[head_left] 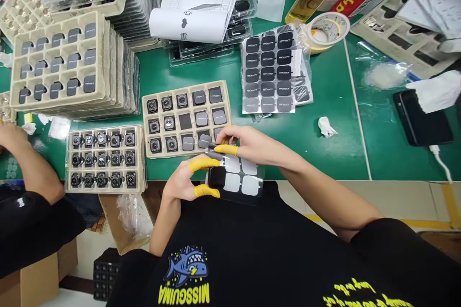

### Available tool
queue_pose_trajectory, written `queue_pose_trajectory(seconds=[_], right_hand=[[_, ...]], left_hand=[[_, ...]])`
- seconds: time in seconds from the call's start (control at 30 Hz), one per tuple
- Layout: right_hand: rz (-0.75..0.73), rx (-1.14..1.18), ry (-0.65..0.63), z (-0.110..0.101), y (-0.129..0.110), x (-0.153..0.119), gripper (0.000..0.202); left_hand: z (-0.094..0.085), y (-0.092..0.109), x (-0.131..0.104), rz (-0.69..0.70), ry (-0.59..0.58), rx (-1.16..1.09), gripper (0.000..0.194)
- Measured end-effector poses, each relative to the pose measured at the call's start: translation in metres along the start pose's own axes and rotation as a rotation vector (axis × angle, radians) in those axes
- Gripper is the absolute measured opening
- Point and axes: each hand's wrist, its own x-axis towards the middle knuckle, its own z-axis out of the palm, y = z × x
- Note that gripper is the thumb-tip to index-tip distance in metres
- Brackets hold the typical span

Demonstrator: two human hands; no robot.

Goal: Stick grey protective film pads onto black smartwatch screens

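My left hand (190, 177), with yellow finger covers, grips a dark square piece (216, 177) between thumb and finger at the left end of a sticker sheet. The sheet (240, 180) has pale rounded squares and lies close to my body. My right hand (243, 146) pinches the sheet's upper left part, where a dark strip lifts. Just beyond my hands, a beige tray (146, 143) holds round-sensored watch bodies on the left and grey-covered squares on the right; one middle compartment holds no watch body.
A second tray (68, 177) of watch bodies sits at left, below tall tray stacks (124, 86). Printed sticker sheets (267, 74), tape rolls (327, 31), crumpled tissue (327, 126) and a black phone-like device (421, 122) lie on the green table (317, 158). Another person's arm (34, 165) is at far left.
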Motion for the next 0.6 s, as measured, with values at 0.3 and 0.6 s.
queue_pose_trajectory(seconds=[0.3,0.6], right_hand=[[-0.364,-0.287,0.275,0.017,0.003,-0.011,0.011],[-0.510,-0.373,0.403,0.023,0.006,-0.024,0.012]], left_hand=[[0.007,-0.019,-0.014,-0.095,0.198,-0.125,0.074],[0.019,-0.026,-0.025,-0.198,0.314,-0.397,0.084]])
